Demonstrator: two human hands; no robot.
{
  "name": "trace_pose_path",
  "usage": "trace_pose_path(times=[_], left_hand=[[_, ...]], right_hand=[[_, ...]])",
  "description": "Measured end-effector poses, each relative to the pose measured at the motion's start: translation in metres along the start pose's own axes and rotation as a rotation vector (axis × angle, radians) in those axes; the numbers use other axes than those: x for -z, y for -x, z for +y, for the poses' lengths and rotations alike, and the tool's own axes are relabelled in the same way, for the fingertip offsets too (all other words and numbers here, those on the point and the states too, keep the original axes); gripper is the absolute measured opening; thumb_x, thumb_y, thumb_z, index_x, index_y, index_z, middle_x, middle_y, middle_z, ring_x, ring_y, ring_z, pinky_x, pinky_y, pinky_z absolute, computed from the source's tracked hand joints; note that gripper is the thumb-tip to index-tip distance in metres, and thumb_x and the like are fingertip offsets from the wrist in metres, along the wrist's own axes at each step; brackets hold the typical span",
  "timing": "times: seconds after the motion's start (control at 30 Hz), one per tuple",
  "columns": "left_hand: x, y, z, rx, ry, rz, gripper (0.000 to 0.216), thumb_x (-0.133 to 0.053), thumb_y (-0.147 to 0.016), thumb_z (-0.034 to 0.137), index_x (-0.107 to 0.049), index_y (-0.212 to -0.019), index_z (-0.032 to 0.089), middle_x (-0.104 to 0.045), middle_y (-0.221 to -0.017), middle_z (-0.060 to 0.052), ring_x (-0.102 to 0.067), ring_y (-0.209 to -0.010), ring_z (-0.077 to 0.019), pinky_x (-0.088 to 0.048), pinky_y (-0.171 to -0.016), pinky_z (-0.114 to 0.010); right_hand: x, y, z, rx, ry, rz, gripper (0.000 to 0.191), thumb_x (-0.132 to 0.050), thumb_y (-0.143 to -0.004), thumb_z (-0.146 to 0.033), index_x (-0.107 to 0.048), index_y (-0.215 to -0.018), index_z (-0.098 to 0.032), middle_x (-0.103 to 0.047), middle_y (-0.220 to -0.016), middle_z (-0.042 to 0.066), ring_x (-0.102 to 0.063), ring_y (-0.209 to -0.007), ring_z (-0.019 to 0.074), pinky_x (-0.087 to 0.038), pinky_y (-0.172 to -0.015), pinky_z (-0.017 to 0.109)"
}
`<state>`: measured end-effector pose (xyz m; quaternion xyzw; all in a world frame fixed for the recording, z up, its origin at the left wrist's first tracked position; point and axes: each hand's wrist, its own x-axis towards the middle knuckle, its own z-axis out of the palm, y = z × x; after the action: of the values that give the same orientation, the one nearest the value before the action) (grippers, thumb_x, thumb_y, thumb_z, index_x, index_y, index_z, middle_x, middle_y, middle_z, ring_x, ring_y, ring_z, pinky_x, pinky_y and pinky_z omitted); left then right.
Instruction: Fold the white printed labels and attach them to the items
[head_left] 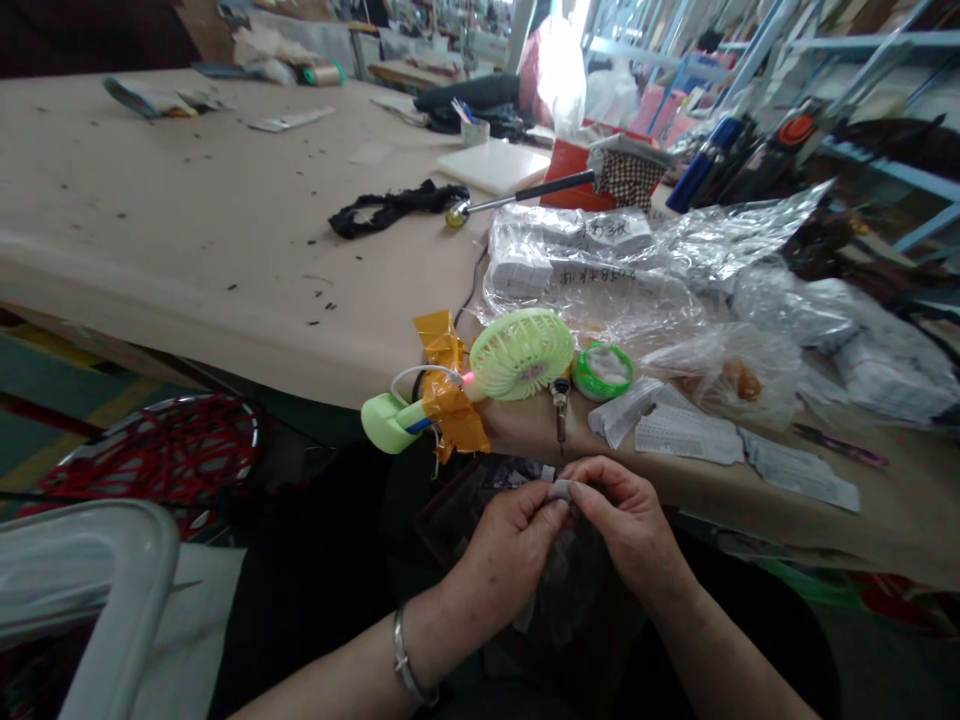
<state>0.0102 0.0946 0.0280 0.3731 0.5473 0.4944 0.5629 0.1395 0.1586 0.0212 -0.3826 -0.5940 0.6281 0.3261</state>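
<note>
Just off the table's near edge, my left hand and my right hand meet, thumbs and forefingers closed on a small pale slip. Its far end is partly covered by the fingers. Under the hands is a dark space with clear plastic and pale scraps, hard to make out. Just beyond them, a small pointed tool sticks out at the table edge. Beside it are a light-green fan held by brown tape and a round green-rimmed tub. Printed label strips lie to the right.
Clear plastic bags of white bundles cover the table's right side. Pink-handled snips lie near the right edge. Farther back are a black-handled hammer-like tool and black cloth. A red woven seat and white chair stand left.
</note>
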Motion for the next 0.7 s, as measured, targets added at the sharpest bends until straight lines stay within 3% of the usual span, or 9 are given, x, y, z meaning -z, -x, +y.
trace_pose_path(times=[0.1, 0.27, 0.7], left_hand=[[0.005, -0.005, -0.002, -0.096, -0.125, 0.078, 0.017, -0.052, -0.085, 0.023, -0.066, -0.081, 0.017, -0.063, -0.074, -0.001, -0.055, -0.072, -0.0141, -0.041, -0.067, -0.023], [0.009, -0.011, 0.002, -0.191, -0.281, 0.147, 0.018, -0.051, -0.087, 0.027, -0.066, -0.081, 0.017, -0.064, -0.072, 0.0, -0.057, -0.068, -0.0134, -0.042, -0.065, -0.023], [0.012, -0.018, 0.01, -0.283, -0.41, 0.176, 0.021, -0.048, -0.088, 0.025, -0.064, -0.076, 0.018, -0.06, -0.066, 0.001, -0.054, -0.061, -0.0119, -0.039, -0.059, -0.021]], right_hand=[[-0.002, -0.004, -0.002, 0.045, 0.122, 0.034, 0.011, -0.061, -0.08, -0.029, -0.062, -0.076, -0.019, -0.06, -0.072, -0.001, -0.053, -0.067, 0.0122, -0.043, -0.06, 0.022], [-0.001, -0.007, -0.003, 0.091, 0.26, 0.074, 0.012, -0.059, -0.082, -0.029, -0.062, -0.078, -0.017, -0.055, -0.065, -0.003, -0.048, -0.06, 0.0105, -0.04, -0.056, 0.021], [0.0, -0.013, -0.006, 0.23, 0.413, 0.112, 0.01, -0.056, -0.083, -0.025, -0.061, -0.076, -0.019, -0.056, -0.065, -0.002, -0.05, -0.06, 0.011, -0.041, -0.056, 0.021]])
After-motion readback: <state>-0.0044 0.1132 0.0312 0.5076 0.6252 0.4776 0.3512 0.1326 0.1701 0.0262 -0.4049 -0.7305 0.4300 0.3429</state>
